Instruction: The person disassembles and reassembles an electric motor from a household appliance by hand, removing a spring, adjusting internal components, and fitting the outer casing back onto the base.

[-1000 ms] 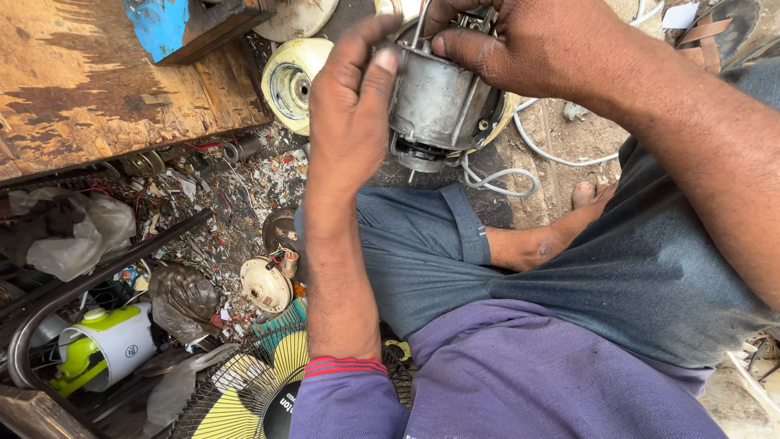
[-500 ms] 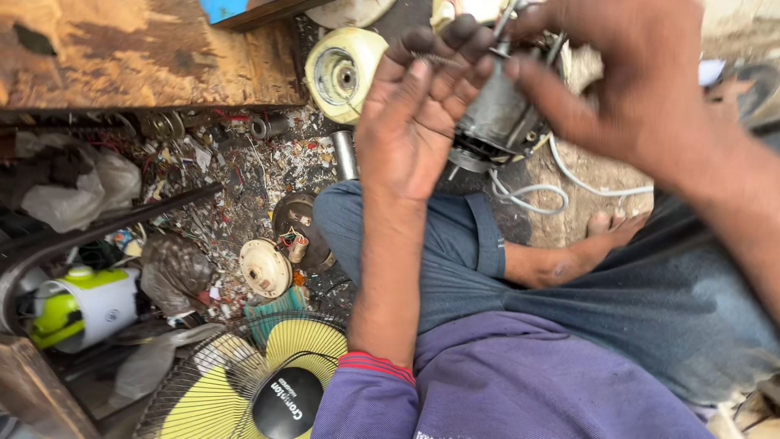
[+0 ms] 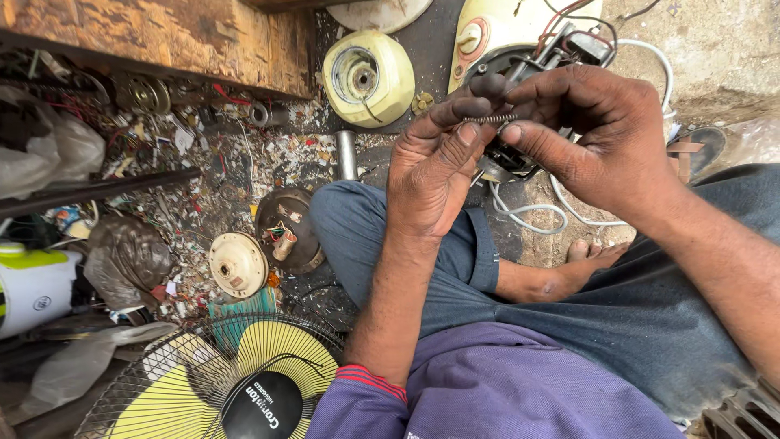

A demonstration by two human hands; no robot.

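Head view shows one small threaded screw (image 3: 490,119) held level above the lap, pinched between the left hand (image 3: 435,167) and the right hand (image 3: 597,134), both raised with fingers curled. Behind them sits one fan motor (image 3: 532,61), with two cream motor covers (image 3: 368,77) nearby and one yellow-bladed fan (image 3: 219,382) below.

Both hands raised together, left hand (image 3: 435,175) fingers extended, right hand (image 3: 601,138) curled, fingertips meeting.

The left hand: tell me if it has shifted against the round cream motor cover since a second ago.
Yes. The left hand has moved right of the round cream motor cover; earlier it overlapped the cover's right edge.
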